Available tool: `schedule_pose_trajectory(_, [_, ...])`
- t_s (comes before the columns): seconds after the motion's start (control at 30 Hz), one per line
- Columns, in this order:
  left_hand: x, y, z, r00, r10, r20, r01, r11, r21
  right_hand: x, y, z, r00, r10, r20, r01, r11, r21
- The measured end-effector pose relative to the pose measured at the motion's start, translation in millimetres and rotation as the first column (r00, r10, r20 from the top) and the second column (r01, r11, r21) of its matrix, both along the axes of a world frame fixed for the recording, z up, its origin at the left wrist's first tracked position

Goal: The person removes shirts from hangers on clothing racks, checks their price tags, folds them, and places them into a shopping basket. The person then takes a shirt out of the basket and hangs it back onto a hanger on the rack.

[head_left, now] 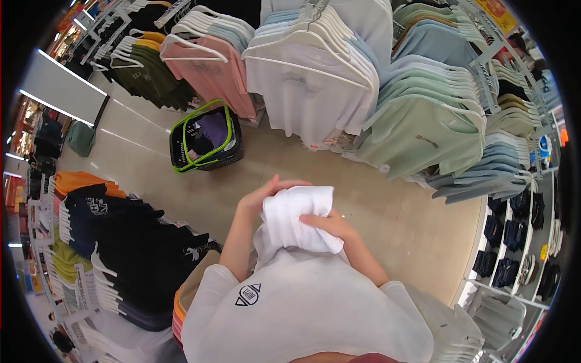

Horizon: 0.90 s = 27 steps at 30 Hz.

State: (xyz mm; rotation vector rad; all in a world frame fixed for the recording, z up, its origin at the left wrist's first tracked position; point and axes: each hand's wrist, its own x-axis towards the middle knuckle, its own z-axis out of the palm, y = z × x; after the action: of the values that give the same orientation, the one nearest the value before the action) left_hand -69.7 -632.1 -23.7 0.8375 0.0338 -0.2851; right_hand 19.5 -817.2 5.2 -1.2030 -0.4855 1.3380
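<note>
In front of my chest I hold a folded white garment (289, 213), bunched in layers with its lower part hanging against my white shirt. My left hand (266, 192) is on its upper left side, the fingers stretched along the top edge and partly hidden behind the cloth. My right hand (330, 224) grips the right side, thumb on the front face and the other fingers out of sight behind it. What kind of garment it is does not show clearly.
A black shopping basket (218, 158) with green handles and clothes inside stands on the floor ahead. Racks hold white shirts (302, 85), pink shirts (209, 75) and green shirts (423, 133). Black shirts (142, 242) hang at left; shelves of folded trousers (505, 272) stand right.
</note>
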Motion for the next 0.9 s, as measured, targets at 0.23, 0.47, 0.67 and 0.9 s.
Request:
schedule_pose_trajectory(0.23, [-34.5, -53.6, -23.6, 0.85, 0.163, -0.501, -0.314, 0.921, -0.232, 28.7, 8.6, -12.6, 0.882, -0.467, -0.068, 0.459, 0.882, -0.106])
schedule_pose_trajectory(0.47, [-46.4, -66.2, -13.0, 0.622, 0.253, -0.741, -0.405, 0.914, -0.028, -0.3, 31.6, -53.1, 0.714, -0.647, 0.265, 0.644, 0.757, 0.113])
schedule_pose_trajectory(0.67, [-56.8, -46.8, -45.4, 0.664, 0.365, -0.652, -0.645, 0.721, -0.253, 37.6, 42.1, -6.3, 0.6, -0.317, 0.734, 0.451, 0.892, 0.017])
schedule_pose_trajectory(0.9, [-65.6, -19.2, -44.4, 0.557, 0.186, -0.81, -0.476, 0.87, -0.127, 18.7, 72.6, -59.5, 0.804, 0.518, 0.293, -0.519, 0.851, -0.082])
